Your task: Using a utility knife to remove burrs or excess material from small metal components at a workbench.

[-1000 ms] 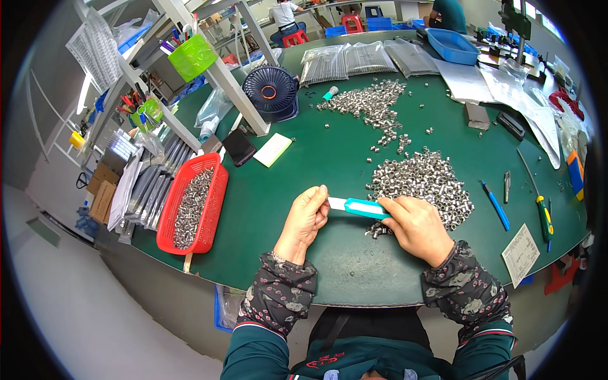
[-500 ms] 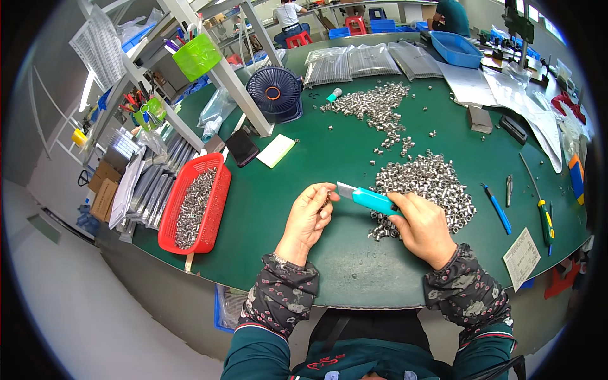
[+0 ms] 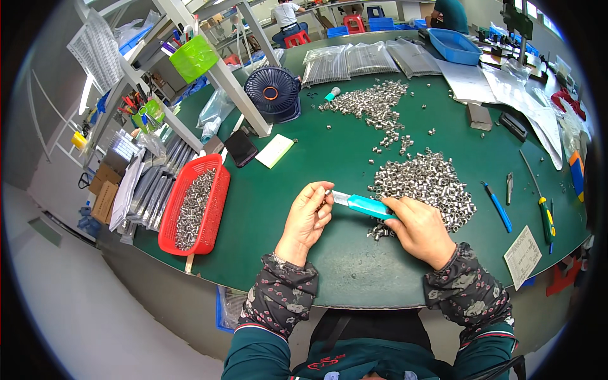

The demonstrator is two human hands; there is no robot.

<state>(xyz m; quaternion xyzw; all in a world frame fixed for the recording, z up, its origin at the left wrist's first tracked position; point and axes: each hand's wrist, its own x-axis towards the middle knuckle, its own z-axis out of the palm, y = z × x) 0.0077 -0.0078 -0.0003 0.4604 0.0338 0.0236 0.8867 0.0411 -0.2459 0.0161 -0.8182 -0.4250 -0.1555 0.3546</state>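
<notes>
My right hand is closed round the handle of a teal utility knife. The knife's wide blade points left, and its tip is at the fingertips of my left hand. Thumb and forefinger of that hand pinch a small metal ring; the other fingers are curled, and whether more rings lie in the palm I cannot tell. Behind the knife spreads a large pile of short metal rings. A looser heap of the same rings lies farther back on the green table.
A red basket of metal rings stands at the left. Beside it are a phone, a notepad and a fan. A blue pen-like tool, a screwdriver and a paper tag lie at the right. A blue tray sits far back.
The knife has shifted slightly left and turned flatter, bringing its blade tip to the left fingertips. A ring now shows at those fingertips. My left hand stays nearly in place.
</notes>
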